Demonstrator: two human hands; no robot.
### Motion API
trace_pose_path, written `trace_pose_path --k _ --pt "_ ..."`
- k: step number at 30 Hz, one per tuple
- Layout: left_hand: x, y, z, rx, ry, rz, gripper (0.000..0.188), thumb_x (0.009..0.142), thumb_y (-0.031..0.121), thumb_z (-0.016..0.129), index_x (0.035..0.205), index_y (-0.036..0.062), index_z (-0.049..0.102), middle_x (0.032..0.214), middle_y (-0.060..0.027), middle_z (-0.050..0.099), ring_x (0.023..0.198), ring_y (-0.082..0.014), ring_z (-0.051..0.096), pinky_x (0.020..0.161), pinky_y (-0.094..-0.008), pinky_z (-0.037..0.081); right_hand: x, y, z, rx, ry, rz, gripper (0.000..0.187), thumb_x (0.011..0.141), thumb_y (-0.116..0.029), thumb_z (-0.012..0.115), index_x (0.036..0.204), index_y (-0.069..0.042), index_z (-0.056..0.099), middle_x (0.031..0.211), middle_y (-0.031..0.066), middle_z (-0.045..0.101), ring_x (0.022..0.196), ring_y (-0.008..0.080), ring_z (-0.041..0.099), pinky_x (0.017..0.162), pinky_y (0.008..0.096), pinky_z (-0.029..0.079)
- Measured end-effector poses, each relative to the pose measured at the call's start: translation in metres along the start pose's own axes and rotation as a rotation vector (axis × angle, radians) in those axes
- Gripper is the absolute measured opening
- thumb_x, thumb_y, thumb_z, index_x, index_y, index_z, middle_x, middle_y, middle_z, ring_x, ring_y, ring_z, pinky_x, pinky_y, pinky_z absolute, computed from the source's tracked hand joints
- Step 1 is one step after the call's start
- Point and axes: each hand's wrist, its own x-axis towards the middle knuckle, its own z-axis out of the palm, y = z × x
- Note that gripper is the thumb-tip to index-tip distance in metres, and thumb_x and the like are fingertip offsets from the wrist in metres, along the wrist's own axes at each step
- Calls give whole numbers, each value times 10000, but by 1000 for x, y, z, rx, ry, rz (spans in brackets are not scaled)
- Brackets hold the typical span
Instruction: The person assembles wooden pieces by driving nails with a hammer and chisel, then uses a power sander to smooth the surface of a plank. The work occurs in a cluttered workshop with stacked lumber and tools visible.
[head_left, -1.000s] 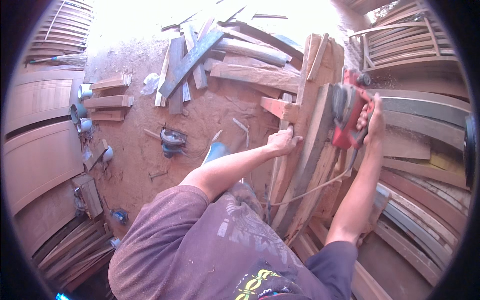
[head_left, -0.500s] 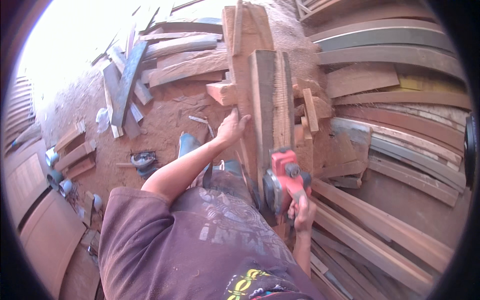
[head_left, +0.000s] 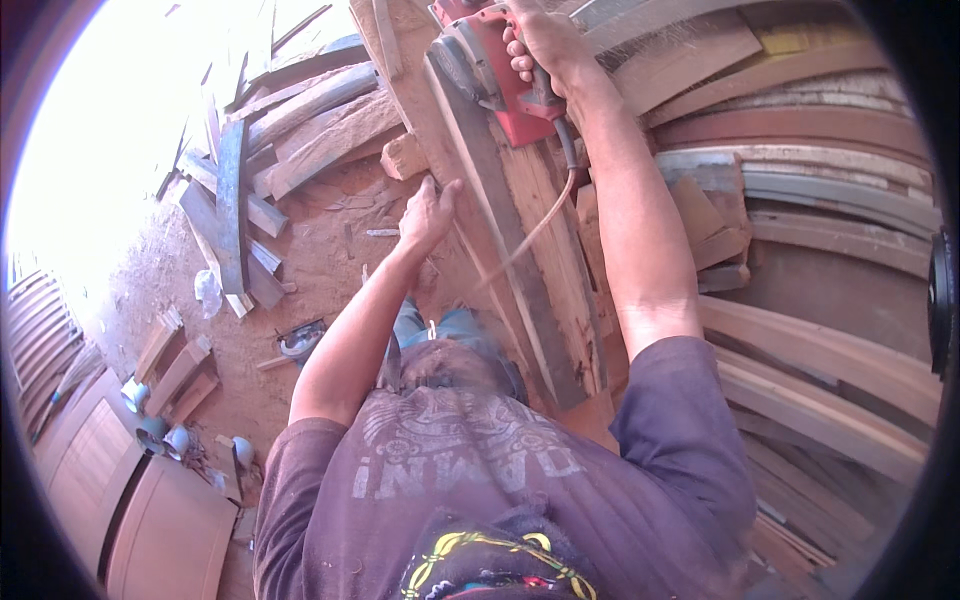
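A red and black electric hand planer sits on the far part of a long timber beam. My right hand is closed around its rear handle, with that arm stretched far forward. The planer's cord trails back over the beam. The beam has a dark grey side and a paler, rough-grained face, and lies lengthwise on a wooden support plank. My left hand rests at the left edge of that plank, thumb apart from the fingers, close to a short wood block.
Boards and offcuts lie piled at the far left on the dusty ground. Stacked planks fill the right side. Another power tool and several light bulbs lie to the left, near wooden panels.
My right hand has pushed the planer from the beam's near end to its far part. My left hand stays by the plank's edge, and the view has shifted.
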Motion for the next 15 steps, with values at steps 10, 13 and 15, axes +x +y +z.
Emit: trace_pose_path --k 10,13,15 --pt "35 -31 5 -145 164 102 663 1022 578 645 1246 -44 690 1114 -212 749 1012 -288 716 902 -422 543 -348 119 -63 -144 58 165 574 1082 -531 486 727 -91 578 574 -31 525 493 83 494 477 291 371" --pt "42 -29 4 -191 153 80 645 1019 581 656 1230 -28 678 1004 -146 711 895 -233 671 777 -406 547 -475 155 -84 -176 90 279 433 1076 -325 543 759 -47 640 629 -27 571 562 74 534 513 293 391" --pt "42 -30 8 -207 142 74 638 1020 586 655 1215 -21 673 952 -115 676 844 -205 631 717 -397 535 -512 164 -84 -89 144 400 415 1071 -304 545 784 -28 662 643 -15 581 565 77 537 522 288 399"
